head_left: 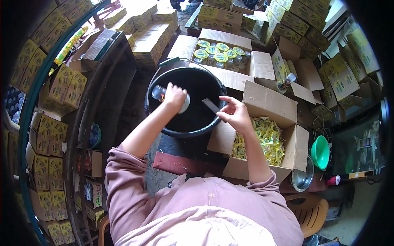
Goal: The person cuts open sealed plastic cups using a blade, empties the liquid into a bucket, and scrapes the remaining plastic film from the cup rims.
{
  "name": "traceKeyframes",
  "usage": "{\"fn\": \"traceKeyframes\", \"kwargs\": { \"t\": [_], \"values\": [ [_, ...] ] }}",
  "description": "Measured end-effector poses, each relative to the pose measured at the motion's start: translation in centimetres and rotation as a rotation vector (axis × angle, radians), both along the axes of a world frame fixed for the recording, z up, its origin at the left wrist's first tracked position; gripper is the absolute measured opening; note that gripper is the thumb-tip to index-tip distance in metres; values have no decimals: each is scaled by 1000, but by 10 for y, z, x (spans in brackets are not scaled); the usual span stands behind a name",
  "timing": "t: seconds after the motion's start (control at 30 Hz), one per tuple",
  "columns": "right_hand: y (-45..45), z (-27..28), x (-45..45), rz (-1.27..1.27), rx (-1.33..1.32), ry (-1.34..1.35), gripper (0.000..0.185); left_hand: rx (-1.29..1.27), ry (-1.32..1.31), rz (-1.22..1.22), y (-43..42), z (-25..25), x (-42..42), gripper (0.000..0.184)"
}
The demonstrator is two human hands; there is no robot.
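My left hand (175, 97) is closed around a small clear jar (158, 92) with a patch of orange on it, tilted on its side over the black bucket (189, 134). My fingers hide the middle of the jar. A pale round end shows on the other side of the hand. Over the bucket's right rim, my right hand (234, 115) pinches a flat grey strip (211, 105) between thumb and fingers. What the strip is, I cannot make out. The inside of the bucket is dark.
Behind the bucket, an open carton (253, 67) holds several jars with yellow-green lids (217, 51). At right, another carton (301, 141) contains yellow sachets (262, 141). A single jar (286, 83) stands beyond it. A green bowl (320, 152) and a steel bowl (303, 174) are farther right.
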State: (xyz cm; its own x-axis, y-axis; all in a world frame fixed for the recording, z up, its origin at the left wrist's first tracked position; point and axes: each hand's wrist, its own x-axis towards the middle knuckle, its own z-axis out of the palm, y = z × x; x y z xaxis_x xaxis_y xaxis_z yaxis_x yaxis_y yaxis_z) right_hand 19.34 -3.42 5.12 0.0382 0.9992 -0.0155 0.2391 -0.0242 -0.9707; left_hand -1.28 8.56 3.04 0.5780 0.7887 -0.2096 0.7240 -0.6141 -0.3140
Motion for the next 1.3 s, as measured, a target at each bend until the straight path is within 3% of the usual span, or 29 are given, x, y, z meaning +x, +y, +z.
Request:
{"fn": "traceKeyframes", "kwargs": {
  "t": [0.1, 0.17, 0.23, 0.3, 0.33, 0.43, 0.47, 0.57, 0.63, 0.7, 0.8, 0.9, 0.93, 1.03, 1.07, 1.17, 1.2, 1.3],
  "values": [
    [-13, 2, 4, -54, 69, 152, 47, -491, 588, 203, -4, -22, 10, 40],
    [-20, 5, 9, -60, 86, 185, 47, -456, 598, 234, -6, -20, 15, 38],
    [-27, 11, 7, -82, 99, 267, 45, -118, 516, 173, -6, -24, 19, 38],
    [-32, 16, 5, -105, 119, 314, 43, -599, 649, 228, -11, -18, 20, 40],
    [-34, 17, 6, -115, 123, 320, 43, -572, 591, 147, -16, 1, 22, 46],
    [-37, 16, 4, -145, 150, 342, 42, -521, 626, 88, -11, -10, 21, 55],
    [-38, 15, 4, -159, 163, 348, 42, -579, 630, 196, -16, -5, 22, 57],
    [-40, 18, 6, -189, 186, 349, 40, -405, 455, 144, -13, 0, 20, 58],
    [-41, 19, 6, -211, 209, 350, 39, -621, 489, 224, -19, 1, 15, 61],
    [-43, 18, 7, -230, 207, 385, 38, -540, 379, 209, -17, 4, 13, 60],
    [-43, 17, 6, -253, 217, 428, 36, -626, 438, 197, -17, 1, 10, 60],
    [-42, 18, 7, -277, 227, 440, 34, -428, 189, 160, -19, 12, 8, 59],
    [-42, 18, 7, -290, 228, 445, 34, -393, 220, 90, -19, 12, 7, 59],
    [-46, 17, 7, -294, 222, 450, 34, -657, 352, 238, -16, 12, 7, 57],
    [-46, 15, 8, -286, 227, 459, 35, -638, 303, 202, -13, 10, 4, 54],
    [-45, 2, 10, -323, 197, 573, 36, -540, -211, 284, -16, 19, -6, 57],
    [-45, -4, 10, -345, 180, 627, 37, -407, -446, 146, -14, 3, -13, 56],
    [-45, -20, 11, -349, 70, 851, 38, -407, -948, 59, -27, 1, -16, 55]
  ]
}}
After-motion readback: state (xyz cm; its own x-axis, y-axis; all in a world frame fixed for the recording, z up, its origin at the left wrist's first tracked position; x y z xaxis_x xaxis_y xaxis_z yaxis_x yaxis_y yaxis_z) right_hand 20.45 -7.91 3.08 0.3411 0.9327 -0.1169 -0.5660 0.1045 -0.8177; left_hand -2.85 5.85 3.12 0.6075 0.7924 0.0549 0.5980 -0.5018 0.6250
